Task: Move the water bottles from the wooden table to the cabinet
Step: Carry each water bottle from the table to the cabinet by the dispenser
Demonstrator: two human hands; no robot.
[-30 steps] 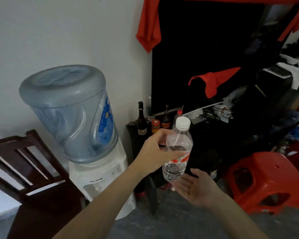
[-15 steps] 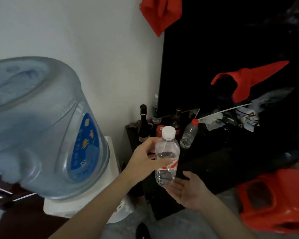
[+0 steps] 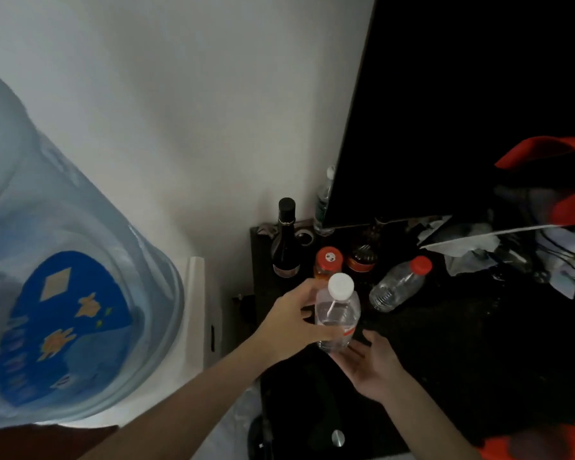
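Observation:
My left hand (image 3: pixel 292 322) grips a clear water bottle (image 3: pixel 338 315) with a white cap and a red-edged label, upright above the front left part of the dark cabinet top (image 3: pixel 445 343). My right hand (image 3: pixel 370 365) is open, palm up, just under the bottle's base. A second clear bottle with a red cap (image 3: pixel 399 283) stands tilted on the cabinet top, to the right of the held one. A third plastic bottle (image 3: pixel 324 200) stands at the back beside the black screen, partly hidden.
A dark wine bottle (image 3: pixel 284 240) and two orange-lidded jars (image 3: pixel 328 262) crowd the cabinet's back left. A black screen (image 3: pixel 462 111) stands behind. Crumpled paper and red cloth (image 3: pixel 551 180) lie at right. A water dispenser jug (image 3: pixel 63 293) fills the left.
The view has come closer to the cabinet and tilted down. The held bottle is now over the cabinet top, both hands still around it as before.

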